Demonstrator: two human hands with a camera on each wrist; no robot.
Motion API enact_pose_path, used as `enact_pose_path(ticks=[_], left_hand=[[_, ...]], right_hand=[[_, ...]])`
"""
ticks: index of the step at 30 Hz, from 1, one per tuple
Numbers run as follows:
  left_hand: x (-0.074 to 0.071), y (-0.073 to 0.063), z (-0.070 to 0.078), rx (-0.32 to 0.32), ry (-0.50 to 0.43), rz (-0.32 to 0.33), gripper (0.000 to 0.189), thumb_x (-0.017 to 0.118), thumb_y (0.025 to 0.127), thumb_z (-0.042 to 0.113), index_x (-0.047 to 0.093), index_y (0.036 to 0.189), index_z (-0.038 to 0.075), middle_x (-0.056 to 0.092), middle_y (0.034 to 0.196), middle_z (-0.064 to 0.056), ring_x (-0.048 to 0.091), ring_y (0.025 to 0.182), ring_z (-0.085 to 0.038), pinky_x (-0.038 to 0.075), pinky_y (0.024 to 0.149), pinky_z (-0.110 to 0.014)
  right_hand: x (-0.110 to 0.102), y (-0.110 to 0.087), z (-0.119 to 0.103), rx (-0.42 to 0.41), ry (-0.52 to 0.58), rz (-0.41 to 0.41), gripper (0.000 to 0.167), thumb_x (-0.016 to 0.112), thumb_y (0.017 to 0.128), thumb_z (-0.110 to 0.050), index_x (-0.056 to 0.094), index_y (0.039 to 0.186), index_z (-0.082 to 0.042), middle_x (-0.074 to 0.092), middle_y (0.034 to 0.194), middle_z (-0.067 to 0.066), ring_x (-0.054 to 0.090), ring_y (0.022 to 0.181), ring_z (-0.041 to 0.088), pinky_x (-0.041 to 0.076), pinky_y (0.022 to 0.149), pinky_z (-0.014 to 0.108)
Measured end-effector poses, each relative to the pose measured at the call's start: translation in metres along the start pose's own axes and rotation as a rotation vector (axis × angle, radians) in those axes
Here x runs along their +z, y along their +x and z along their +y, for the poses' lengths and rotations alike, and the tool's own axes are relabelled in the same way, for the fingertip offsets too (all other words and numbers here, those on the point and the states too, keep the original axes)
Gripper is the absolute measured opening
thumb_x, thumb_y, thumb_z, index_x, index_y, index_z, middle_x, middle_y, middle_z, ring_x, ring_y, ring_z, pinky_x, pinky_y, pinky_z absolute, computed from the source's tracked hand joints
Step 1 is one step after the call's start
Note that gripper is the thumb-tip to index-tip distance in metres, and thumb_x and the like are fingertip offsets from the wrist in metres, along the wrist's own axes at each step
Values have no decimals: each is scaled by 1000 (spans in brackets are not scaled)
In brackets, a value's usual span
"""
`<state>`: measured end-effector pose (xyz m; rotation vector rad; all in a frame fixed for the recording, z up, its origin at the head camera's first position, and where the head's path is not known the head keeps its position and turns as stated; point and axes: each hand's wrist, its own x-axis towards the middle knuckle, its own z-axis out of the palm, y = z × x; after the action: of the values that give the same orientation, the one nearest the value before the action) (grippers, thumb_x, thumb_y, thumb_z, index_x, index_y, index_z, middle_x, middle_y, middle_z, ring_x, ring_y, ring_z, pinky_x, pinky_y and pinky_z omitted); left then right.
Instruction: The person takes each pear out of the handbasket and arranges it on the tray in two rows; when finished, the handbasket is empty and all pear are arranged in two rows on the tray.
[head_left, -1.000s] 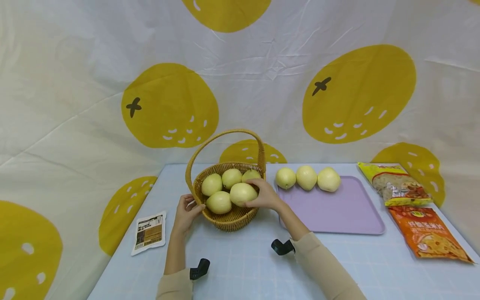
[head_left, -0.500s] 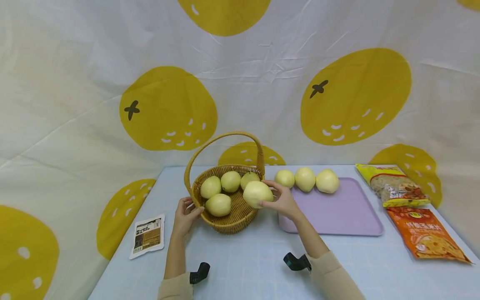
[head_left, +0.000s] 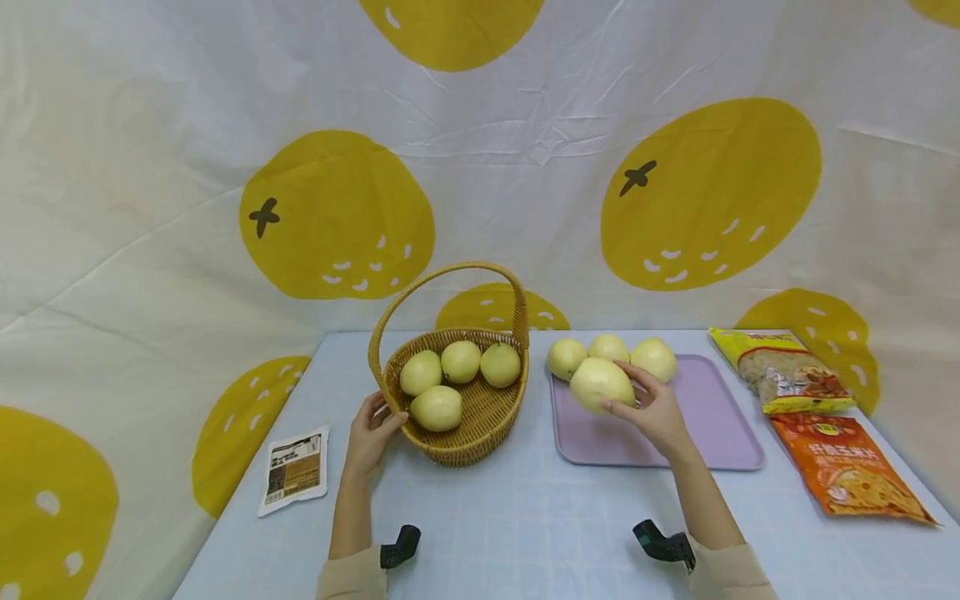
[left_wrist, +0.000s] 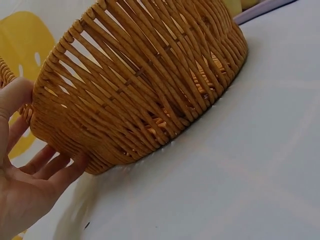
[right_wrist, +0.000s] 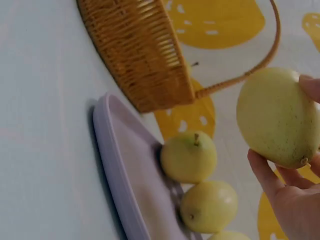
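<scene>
On the pale blue table (head_left: 517, 533), the lilac tray (head_left: 723, 429) is lined at its far side by three fruits (head_left: 654, 359). The wicker basket (head_left: 459, 456), with four fruits (head_left: 460, 362) inside, is gripped at its rim by the left hand (head_left: 368, 435). One pale green fruit (head_left: 600, 386) is grasped above the tray by the right hand's (head_left: 660, 419) fingers.

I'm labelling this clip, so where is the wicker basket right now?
In the head view, the wicker basket is just left of centre, to the left of the purple tray, with the left hand gripping its left side.
</scene>
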<state>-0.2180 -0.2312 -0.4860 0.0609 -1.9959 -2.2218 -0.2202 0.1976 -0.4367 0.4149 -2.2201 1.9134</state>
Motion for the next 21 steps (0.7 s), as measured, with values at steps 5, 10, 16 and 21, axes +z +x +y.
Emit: enact_pose_path(ticks=[5, 10, 16, 21], left_hand=[[0, 0, 2, -7, -15, 7, 56, 62, 84, -7, 40, 135, -6, 37, 141, -23, 31, 136, -32, 49, 84, -14], [0, 0, 1, -38, -61, 9, 59, 61, 86, -7, 37, 139, -4, 31, 148, -19, 27, 138, -31, 49, 84, -14], [0, -1, 2, -28, -34, 16, 59, 63, 85, -6, 37, 139, -6, 30, 148, -21, 28, 137, -34, 48, 86, -12], [0, 0, 2, -2, -41, 14, 58, 62, 85, -8, 37, 137, -9, 31, 147, -24, 28, 137, -36, 47, 87, -12]], right_hand=[[-27, -10, 2, 7, -16, 81, 61, 71, 78, 5, 43, 132, 12, 49, 116, -1, 57, 96, -3, 52, 76, 13], [-57, -15, 9, 47, -61, 175, 57, 70, 82, -2, 45, 134, 5, 48, 117, -11, 53, 97, -2, 49, 77, 9], [-91, -15, 20, 234, -173, 327, 65, 68, 87, -23, 39, 143, -5, 43, 135, 6, 47, 110, 6, 44, 80, 3], [-112, -12, 34, 421, -186, 392, 75, 65, 87, -40, 31, 147, -13, 21, 154, 11, 24, 138, 26, 38, 96, 9]])
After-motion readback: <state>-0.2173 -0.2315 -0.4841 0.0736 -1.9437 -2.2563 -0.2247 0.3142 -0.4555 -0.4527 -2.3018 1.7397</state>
